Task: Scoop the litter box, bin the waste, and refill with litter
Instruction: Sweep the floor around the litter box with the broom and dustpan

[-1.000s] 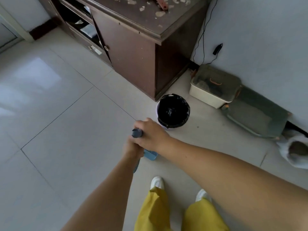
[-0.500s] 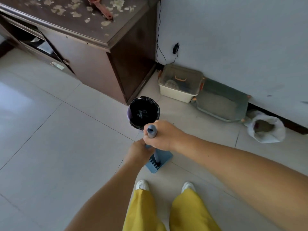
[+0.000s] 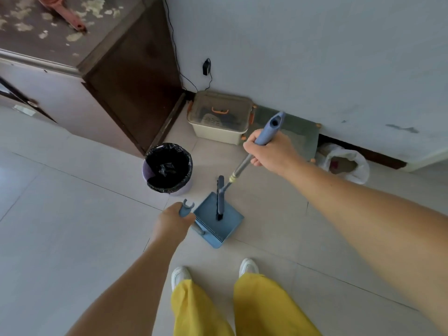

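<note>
I am gripping the broom in my right hand and the dustpan handle in my left hand; the litter box beyond looks unscooped, refilling undone.

Soft, even daylight; pale glare on the floor at its left edge. Shadows faint. Wide-angle bending at edges; slightly soft focus throughout.

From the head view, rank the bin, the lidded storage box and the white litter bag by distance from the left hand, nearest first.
Measured from the left hand on the dustpan handle:
1. Bin, black-lined, on the floor just beyond the hand.
2. Lidded storage box, against the wall past the bin.
3. White litter bag, far off to the right by the wall.
</note>
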Motion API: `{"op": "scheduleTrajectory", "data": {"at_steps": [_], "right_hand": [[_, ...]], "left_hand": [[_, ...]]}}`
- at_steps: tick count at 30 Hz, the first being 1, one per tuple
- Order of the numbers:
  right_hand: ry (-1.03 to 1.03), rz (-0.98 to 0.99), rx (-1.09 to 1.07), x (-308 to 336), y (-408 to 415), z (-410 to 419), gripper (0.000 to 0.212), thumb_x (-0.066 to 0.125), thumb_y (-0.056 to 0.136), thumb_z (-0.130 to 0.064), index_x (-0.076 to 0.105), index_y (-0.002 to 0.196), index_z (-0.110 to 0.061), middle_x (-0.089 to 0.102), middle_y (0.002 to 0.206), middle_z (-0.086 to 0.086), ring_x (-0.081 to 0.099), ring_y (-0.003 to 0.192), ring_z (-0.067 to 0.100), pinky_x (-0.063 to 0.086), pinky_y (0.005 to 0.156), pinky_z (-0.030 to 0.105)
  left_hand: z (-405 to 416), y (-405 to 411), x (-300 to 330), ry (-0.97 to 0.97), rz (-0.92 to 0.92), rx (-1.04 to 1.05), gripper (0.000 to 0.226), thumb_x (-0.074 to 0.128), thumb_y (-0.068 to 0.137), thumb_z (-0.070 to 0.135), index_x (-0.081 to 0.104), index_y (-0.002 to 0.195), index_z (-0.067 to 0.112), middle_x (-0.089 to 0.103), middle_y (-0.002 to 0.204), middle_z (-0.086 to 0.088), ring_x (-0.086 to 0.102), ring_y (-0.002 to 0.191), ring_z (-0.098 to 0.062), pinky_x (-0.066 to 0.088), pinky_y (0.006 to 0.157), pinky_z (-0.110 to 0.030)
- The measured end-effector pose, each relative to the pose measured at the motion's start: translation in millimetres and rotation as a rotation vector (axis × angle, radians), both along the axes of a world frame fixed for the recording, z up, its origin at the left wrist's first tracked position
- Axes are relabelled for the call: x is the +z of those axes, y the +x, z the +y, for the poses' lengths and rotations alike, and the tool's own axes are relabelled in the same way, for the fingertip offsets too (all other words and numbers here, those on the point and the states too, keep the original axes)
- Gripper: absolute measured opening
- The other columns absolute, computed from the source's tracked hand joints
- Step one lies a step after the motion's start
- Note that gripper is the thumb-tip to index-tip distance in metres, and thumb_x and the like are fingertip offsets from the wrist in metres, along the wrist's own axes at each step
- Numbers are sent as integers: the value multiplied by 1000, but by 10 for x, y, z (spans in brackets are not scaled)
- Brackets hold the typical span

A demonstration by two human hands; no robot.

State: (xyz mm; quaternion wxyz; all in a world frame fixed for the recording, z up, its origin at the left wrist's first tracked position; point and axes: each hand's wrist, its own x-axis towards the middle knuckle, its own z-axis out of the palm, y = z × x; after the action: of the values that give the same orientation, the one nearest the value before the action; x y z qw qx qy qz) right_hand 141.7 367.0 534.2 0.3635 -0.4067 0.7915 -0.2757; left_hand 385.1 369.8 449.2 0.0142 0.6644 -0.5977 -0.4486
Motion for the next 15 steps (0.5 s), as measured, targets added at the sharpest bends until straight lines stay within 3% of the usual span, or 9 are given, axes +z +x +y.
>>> {"op": "scheduleTrajectory", "data": {"at_steps": [3, 7, 9, 11, 13, 15], "right_hand": [[-30, -4, -50, -122, -106, 109, 20, 55, 87, -28, 64, 82, -10, 72, 79, 8, 70, 80, 21, 56, 78, 35], [8, -287, -158, -415, -100, 216, 14, 61, 84, -36, 62, 73, -26, 68, 81, 7, 69, 84, 22, 54, 88, 38], [80, -355, -119, -543, -55, 272, 10, 61, 86, -35, 61, 79, -28, 61, 80, 4, 60, 80, 19, 51, 80, 33], [145, -378, -54, -604, 4, 322, 5, 62, 87, -27, 60, 91, -25, 59, 86, 3, 58, 82, 19, 51, 82, 34], [191, -449, -44, -618, 36, 344, 18, 60, 89, -7, 57, 104, -18, 59, 101, 9, 63, 93, 24, 53, 92, 37], [213, -530, -64, -596, 36, 355, 28, 51, 91, 7, 56, 108, -15, 58, 111, 18, 64, 98, 29, 54, 90, 37]], "left_hand": [[-18, -11, -53, -12, -18, -8, 22, 58, 82, 18, 46, 64, 23, 47, 65, -2, 43, 55, -21, 37, 54, -27], [-35, -18, -100, -22, -29, 31, 20, 58, 82, 18, 47, 66, 22, 48, 65, -2, 43, 56, -21, 39, 57, -29], [-57, 9, -116, -16, -23, 70, 13, 57, 81, 18, 50, 70, 19, 48, 66, -3, 43, 55, -22, 39, 58, -31], [-81, 55, -118, -18, -35, 85, 8, 56, 82, 18, 53, 75, 15, 47, 66, -4, 42, 54, -22, 39, 57, -31], [-105, 110, -118, -16, -37, 93, 8, 55, 82, 19, 53, 75, 15, 46, 66, -3, 42, 54, -22, 38, 57, -31], [-119, 155, -122, -12, -25, 106, 8, 54, 82, 18, 52, 74, 15, 46, 65, -3, 41, 54, -21, 38, 57, -31]]}}
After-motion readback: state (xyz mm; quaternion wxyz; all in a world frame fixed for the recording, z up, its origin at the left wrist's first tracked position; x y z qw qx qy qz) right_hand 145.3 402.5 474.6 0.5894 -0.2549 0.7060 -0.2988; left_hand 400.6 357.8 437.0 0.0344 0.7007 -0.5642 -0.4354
